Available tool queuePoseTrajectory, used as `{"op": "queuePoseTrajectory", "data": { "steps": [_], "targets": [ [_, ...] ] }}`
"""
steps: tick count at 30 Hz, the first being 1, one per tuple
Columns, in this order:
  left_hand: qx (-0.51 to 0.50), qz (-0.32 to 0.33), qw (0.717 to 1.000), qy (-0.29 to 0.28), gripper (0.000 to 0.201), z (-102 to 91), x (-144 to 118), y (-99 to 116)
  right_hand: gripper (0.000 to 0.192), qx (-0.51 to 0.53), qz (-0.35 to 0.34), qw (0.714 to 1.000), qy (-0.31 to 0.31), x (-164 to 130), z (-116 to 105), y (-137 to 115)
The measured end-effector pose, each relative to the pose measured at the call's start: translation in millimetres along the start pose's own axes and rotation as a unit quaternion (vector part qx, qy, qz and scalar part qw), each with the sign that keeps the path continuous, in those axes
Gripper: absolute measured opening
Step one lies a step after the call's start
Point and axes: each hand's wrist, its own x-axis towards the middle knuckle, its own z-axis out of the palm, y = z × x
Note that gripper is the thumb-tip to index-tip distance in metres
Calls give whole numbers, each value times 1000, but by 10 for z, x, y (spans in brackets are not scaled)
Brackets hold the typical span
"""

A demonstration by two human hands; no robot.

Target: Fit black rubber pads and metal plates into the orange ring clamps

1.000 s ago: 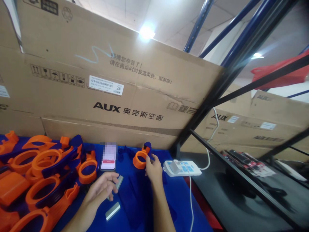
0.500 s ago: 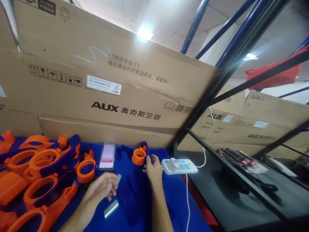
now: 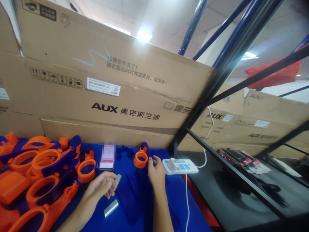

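Note:
My left hand (image 3: 102, 187) hovers over the blue-covered table with loosely curled fingers that stand apart and hold nothing I can see. Just behind its fingertips is a short silver metal strip (image 3: 118, 179), partly hidden by the hand. A second silver strip (image 3: 111, 208) lies nearer to me. My right hand (image 3: 156, 169) is open beside a small orange ring-shaped plastic part (image 3: 140, 165) with a dark blue strap behind it. Its thumb is close to the ring; I cannot tell whether they touch. Between the hands, farther back, a phone (image 3: 107, 161) leans with its screen lit.
Several orange rings with blue straps (image 3: 45, 161) are heaped at the left. A white power strip (image 3: 181, 166) with a cable sits right of my right hand. A large cardboard box (image 3: 108, 90) stands behind the table, and a black metal rack frame (image 3: 207, 93) rises at the right.
The small orange ring has shifted slightly right and towards me, and its opening now faces me more. My right hand has moved slightly right. My left hand is nearly unchanged.

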Motion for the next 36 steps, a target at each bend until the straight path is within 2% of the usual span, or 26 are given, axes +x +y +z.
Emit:
{"op": "queuePoseTrajectory", "data": {
  "steps": [5,10,14,17,19,20,22,24,25,26,28,32,36],
  "targets": [
    [35,27,999,14,32,28,-15,3,53,1,-65,998,-21,-123,71,-145],
    [188,77,979,11,23,87,-52,-2,42,33,-138,986,-87,-321,206,-288],
    [291,93,952,-12,29,153,-281,206,36,59,-174,976,-113,-398,226,-371],
    [366,114,924,8,33,61,-575,427,35,77,-189,972,-114,-424,215,-405],
    [441,149,883,69,37,-134,-797,518,33,76,-212,969,-104,-440,211,-422],
    [499,165,844,112,39,-271,-911,536,32,77,-224,966,-104,-449,210,-429],
    [654,167,721,158,41,-593,-1131,521,30,82,-244,961,-105,-466,211,-445],
    [753,161,608,194,52,-909,-1323,452,27,89,-254,957,-107,-482,213,-459],
    [783,149,569,203,58,-1041,-1400,406,27,93,-255,957,-106,-488,213,-465],
    [802,139,543,205,64,-1146,-1463,358,26,97,-254,957,-104,-492,213,-469],
    [821,128,525,184,65,-1272,-1540,270,26,102,-251,957,-101,-496,211,-471],
    [818,156,530,158,53,-1315,-1552,177,25,106,-251,957,-98,-485,207,-456],
    [799,225,537,149,54,-1374,-1498,158,25,104,-256,956,-102,-477,210,-430]
  ]
}}
